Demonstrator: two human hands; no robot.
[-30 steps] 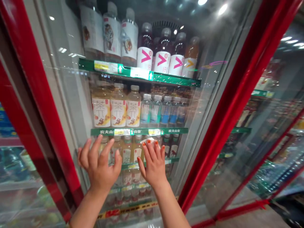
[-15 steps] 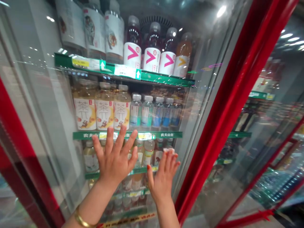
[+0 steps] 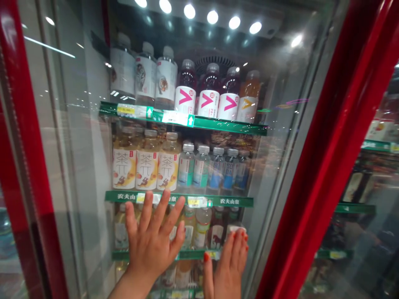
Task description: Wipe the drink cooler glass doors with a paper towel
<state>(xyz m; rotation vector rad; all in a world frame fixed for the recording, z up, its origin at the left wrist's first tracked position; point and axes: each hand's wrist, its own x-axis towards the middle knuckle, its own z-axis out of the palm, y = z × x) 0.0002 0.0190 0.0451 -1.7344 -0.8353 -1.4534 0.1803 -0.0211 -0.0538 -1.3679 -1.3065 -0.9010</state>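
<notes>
Fingers spread open, my left hand (image 3: 152, 236) lies flat on the glass door (image 3: 84, 158) of the drinks cooler, my right fingertips (image 3: 238, 249) pinning a white scrap (image 3: 236, 228), perhaps tissue, there. Bottled tea (image 3: 145, 170) stands behind the pane; reaching it calls for opening the door.

"Where can we move?"

"Not straight ahead: the glass door (image 3: 81, 145) blocks our left hand (image 3: 152, 236) and right hand (image 3: 227, 265)."

"What's around them?"

"We've open glass at twelve o'clock, but the red door frame (image 3: 324, 166) stops us at three o'clock."
</notes>
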